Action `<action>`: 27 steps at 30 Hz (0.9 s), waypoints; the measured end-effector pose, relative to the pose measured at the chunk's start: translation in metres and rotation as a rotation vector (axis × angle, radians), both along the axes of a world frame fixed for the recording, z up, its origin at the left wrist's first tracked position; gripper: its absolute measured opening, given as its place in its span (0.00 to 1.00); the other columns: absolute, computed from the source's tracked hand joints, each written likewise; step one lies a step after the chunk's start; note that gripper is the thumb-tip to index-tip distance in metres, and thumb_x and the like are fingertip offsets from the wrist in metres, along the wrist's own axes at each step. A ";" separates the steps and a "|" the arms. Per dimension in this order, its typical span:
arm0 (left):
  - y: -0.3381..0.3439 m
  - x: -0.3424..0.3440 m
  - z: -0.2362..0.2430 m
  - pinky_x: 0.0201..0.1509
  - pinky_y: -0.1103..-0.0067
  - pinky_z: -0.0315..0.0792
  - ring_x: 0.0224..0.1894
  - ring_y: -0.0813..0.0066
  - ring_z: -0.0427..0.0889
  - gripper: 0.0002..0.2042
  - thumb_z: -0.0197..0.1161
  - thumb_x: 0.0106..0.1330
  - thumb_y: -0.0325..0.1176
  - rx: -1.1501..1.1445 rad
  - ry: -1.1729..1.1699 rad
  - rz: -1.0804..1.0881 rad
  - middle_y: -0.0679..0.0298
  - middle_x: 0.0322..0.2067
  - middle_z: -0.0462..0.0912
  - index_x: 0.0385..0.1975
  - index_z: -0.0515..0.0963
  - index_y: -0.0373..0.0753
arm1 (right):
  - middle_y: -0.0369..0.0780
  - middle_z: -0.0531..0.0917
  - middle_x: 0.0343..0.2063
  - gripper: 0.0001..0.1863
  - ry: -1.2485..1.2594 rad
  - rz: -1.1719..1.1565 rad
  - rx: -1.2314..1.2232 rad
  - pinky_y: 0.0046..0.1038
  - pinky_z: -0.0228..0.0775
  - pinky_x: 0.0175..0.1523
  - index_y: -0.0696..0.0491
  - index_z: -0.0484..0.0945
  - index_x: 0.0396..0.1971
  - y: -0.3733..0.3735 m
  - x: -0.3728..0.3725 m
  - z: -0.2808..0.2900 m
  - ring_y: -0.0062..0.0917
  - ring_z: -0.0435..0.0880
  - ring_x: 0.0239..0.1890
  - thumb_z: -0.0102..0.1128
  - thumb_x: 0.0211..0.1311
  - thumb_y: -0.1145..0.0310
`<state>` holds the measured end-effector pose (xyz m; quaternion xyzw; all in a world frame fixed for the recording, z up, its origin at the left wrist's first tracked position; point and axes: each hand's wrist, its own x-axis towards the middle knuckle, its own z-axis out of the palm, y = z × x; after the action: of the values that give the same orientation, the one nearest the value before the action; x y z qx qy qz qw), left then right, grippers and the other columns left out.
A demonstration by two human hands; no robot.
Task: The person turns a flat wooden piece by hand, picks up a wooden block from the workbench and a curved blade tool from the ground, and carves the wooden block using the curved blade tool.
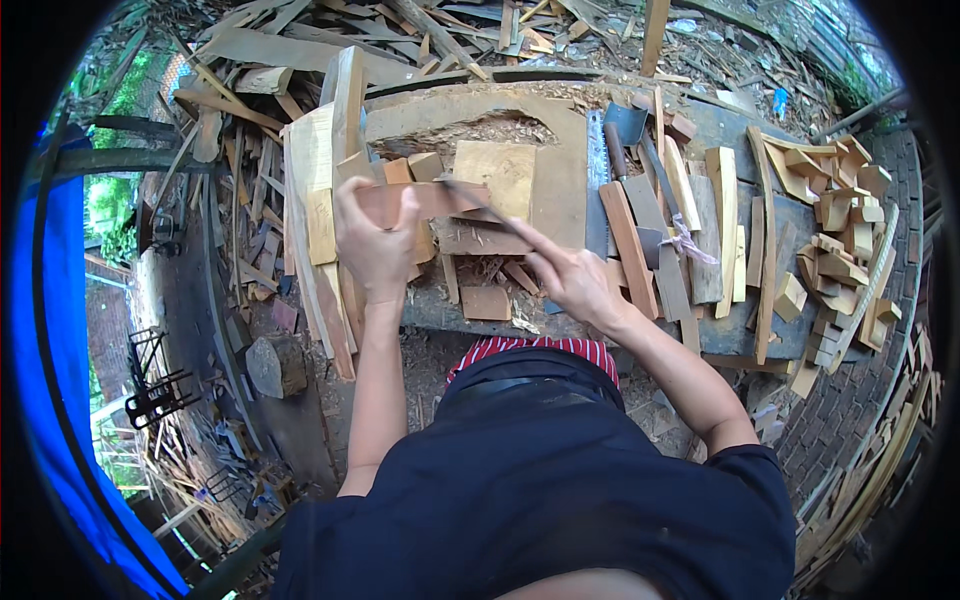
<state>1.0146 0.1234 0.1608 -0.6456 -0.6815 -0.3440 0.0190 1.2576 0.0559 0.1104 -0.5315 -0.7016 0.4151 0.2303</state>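
And here's the hollow in the board (562, 150), beyond both sets of fingers, ragged-edged and littered with what looks like brown wood crumbs. Down to the hands now: the left hand (375, 240) has its fingers clamped on the left end of a reddish block (435, 200), thumb on the near side, the rest of the block reaching out to the right of that thumb. Over comes the right hand (580, 285), fingers closed around a dark, slim tool (490, 211), index finger stretched along it, the far end crossing the block between the two hands. Just past the right fingertips lies a pale slab (495, 175); right of that hand, timber strips (627, 245); on the near side of the fingers, a square offcut (486, 303).
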 end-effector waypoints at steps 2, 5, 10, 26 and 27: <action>-0.003 -0.005 -0.004 0.46 0.66 0.72 0.41 0.55 0.79 0.24 0.70 0.52 0.43 -0.046 -0.064 -0.001 0.54 0.38 0.77 0.44 0.70 0.38 | 0.53 0.83 0.35 0.26 0.063 -0.092 0.112 0.38 0.75 0.37 0.38 0.65 0.66 -0.016 0.016 -0.060 0.44 0.85 0.30 0.48 0.68 0.62; -0.008 -0.006 0.000 0.46 0.65 0.72 0.41 0.54 0.79 0.23 0.70 0.52 0.43 -0.090 -0.089 0.021 0.55 0.38 0.76 0.43 0.70 0.38 | 0.54 0.83 0.34 0.26 0.129 -0.097 -0.001 0.38 0.76 0.37 0.36 0.64 0.67 -0.011 0.017 -0.026 0.45 0.85 0.29 0.47 0.68 0.60; 0.001 0.002 0.005 0.44 0.64 0.71 0.42 0.54 0.78 0.23 0.69 0.52 0.42 -0.033 0.017 0.015 0.55 0.37 0.75 0.43 0.71 0.38 | 0.53 0.83 0.37 0.27 0.466 -0.031 0.264 0.36 0.75 0.37 0.45 0.65 0.66 0.014 -0.001 0.062 0.42 0.85 0.32 0.52 0.66 0.70; -0.006 0.016 0.010 0.38 0.63 0.72 0.38 0.56 0.79 0.22 0.68 0.52 0.45 -0.012 0.086 0.011 0.59 0.36 0.74 0.42 0.70 0.42 | 0.50 0.83 0.36 0.27 0.588 -0.114 0.446 0.31 0.73 0.36 0.46 0.66 0.65 0.011 -0.012 0.062 0.35 0.82 0.25 0.54 0.65 0.72; -0.007 0.016 0.010 0.38 0.63 0.72 0.38 0.56 0.79 0.22 0.68 0.52 0.45 -0.030 0.078 0.017 0.59 0.36 0.74 0.42 0.70 0.42 | 0.50 0.83 0.38 0.27 0.575 -0.109 0.356 0.31 0.74 0.36 0.46 0.66 0.65 0.007 -0.008 0.062 0.34 0.83 0.26 0.53 0.66 0.73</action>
<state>1.0303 0.1167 0.1703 -0.6528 -0.6909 -0.3083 0.0388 1.2497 0.0630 0.1727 -0.3811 -0.6400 0.4059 0.5296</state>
